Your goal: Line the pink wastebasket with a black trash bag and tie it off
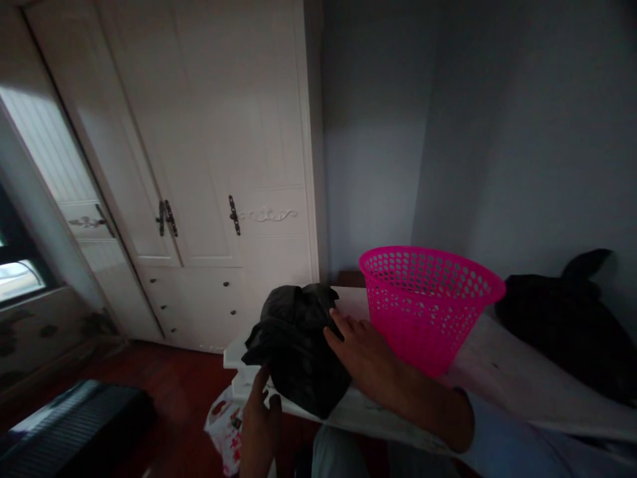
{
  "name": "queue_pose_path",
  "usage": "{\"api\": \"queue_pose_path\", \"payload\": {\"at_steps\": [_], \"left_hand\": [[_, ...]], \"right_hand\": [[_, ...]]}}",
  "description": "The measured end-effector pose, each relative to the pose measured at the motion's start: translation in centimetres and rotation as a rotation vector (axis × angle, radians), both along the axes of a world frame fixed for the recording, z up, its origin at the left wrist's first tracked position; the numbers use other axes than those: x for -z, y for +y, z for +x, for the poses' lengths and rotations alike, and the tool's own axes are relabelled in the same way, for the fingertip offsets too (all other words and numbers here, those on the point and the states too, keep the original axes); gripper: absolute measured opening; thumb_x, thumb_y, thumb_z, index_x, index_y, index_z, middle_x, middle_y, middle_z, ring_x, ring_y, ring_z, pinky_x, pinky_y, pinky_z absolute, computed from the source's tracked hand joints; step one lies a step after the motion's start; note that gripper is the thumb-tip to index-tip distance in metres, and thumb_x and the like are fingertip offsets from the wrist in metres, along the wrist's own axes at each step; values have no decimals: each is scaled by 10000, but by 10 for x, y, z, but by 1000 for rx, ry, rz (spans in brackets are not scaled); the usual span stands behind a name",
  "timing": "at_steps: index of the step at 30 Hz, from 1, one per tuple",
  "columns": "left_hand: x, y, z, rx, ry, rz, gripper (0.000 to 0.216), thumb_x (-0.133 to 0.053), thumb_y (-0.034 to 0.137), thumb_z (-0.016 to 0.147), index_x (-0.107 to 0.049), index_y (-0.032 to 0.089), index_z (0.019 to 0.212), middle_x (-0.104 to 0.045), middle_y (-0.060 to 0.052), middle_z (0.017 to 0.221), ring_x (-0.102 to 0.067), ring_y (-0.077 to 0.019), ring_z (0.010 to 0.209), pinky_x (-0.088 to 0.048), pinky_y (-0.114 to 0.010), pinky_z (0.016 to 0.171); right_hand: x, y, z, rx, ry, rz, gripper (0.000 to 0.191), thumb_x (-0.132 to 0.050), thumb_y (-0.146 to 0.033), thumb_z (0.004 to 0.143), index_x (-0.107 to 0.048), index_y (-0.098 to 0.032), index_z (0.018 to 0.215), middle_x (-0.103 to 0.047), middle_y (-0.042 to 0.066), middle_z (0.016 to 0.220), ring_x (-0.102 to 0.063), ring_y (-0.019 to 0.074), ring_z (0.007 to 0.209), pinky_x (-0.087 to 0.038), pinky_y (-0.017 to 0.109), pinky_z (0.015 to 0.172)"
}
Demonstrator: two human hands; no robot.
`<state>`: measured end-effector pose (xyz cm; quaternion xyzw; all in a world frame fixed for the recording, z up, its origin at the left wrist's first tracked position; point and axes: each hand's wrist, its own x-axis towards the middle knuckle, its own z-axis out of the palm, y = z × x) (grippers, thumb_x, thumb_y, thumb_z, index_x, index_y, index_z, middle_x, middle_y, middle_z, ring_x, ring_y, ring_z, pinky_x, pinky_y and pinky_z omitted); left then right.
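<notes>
A dark bundle of cloth (298, 345) lies on the near left corner of a white table (497, 378). My right hand (363, 352) rests flat on the bundle's right side, fingers stretched out. My left hand (259, 418) comes up from below the table edge, and its fingers touch the bundle's lower left edge. A bright pink perforated plastic basket (428, 299) stands upright just right of the bundle, close to my right wrist.
A second dark garment (562, 318) lies at the table's far right by the grey wall. A white wardrobe (209, 166) with dark handles stands behind. A red-and-white plastic bag (223, 425) sits on the red-brown floor, and a dark slatted object (74, 425) lies lower left.
</notes>
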<state>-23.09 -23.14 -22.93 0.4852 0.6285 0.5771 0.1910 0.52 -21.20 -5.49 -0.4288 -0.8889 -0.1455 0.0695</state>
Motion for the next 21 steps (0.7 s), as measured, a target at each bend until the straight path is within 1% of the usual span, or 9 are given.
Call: {"api": "queue_pose_path", "payload": {"at_steps": [2, 4, 6, 9, 11, 14, 16, 19, 21], "left_hand": [[-3, -5, 6, -97, -56, 39, 644, -558, 323, 820, -442, 198, 1441, -561, -199, 1459, -598, -332, 1316, -564, -508, 1028], [-11, -6, 11, -218, -113, 82, 719, -564, 400, 864, -327, 184, 1507, -444, -243, 1538, -529, -370, 1378, -546, -555, 1037], [-18, -3, 16, -247, -123, 61, 777, -565, 479, 884, -278, 167, 1536, -367, -268, 1577, -464, -402, 1422, -506, -601, 1067], [-28, 4, 22, -176, -10, 9, 724, -554, 523, 898, -376, 144, 1489, -385, -266, 1561, -409, -412, 1453, -443, -629, 1120], [-36, 4, 30, -200, 77, 66, 666, -544, 510, 915, -414, 153, 1462, -413, -246, 1540, -387, -397, 1464, -403, -630, 1152], [-51, -9, 58, -276, 105, 190, 619, -542, 476, 936, -409, 185, 1467, -445, -215, 1506, -471, -355, 1382, -424, -602, 1134], [-55, -23, 85, -290, 56, 275, 560, -549, 449, 941, -442, 214, 1437, -489, -185, 1458, -560, -313, 1262, -486, -562, 1072], [-40, -47, 123, -290, 5, 409, 413, -539, 370, 946, -521, 305, 1353, -592, -108, 1310, -620, -279, 1151, -552, -525, 989], [-16, -64, 140, -193, 68, 397, 355, -515, 320, 940, -575, 397, 1281, -655, -67, 1180, -661, -285, 1093, -591, -533, 933]], "right_hand": [[17, -7, 3, -23, 70, -5, 637, -475, -5, 866, -470, -118, 1493, -352, 280, 1591, -514, 410, 1377, -513, 588, 1047], [30, -11, 4, -101, 150, -10, 649, -475, -37, 887, -427, -125, 1528, -336, 258, 1609, -411, 388, 1460, -428, 584, 1147], [41, -8, 3, -181, 201, -22, 619, -492, -95, 911, -433, -137, 1526, -359, 233, 1610, -377, 354, 1487, -341, 566, 1216], [58, 7, -3, -211, 188, -92, 552, -515, -165, 927, -496, -111, 1476, -457, 238, 1550, -446, 348, 1444, -314, 576, 1226], [65, 19, -9, -226, 163, -143, 546, -512, -173, 927, -503, -74, 1464, -480, 255, 1525, -467, 358, 1426, -317, 588, 1219], [68, 23, -15, -297, 219, -124, 556, -469, -182, 957, -449, -43, 1495, -398, 259, 1581, -382, 355, 1482, -271, 581, 1243], [71, 12, -13, -365, 323, -76, 544, -440, -229, 996, -424, -61, 1513, -348, 223, 1621, -301, 317, 1528, -237, 554, 1265], [91, -20, 4, -453, 513, -87, 502, -438, -311, 1014, -483, -140, 1483, -461, 152, 1573, -368, 257, 1501, -273, 512, 1275], [111, -45, 23, -437, 615, -190, 465, -443, -306, 1001, -525, -254, 1457, -583, 87, 1473, -518, 235, 1390, -412, 456, 1222]]}}
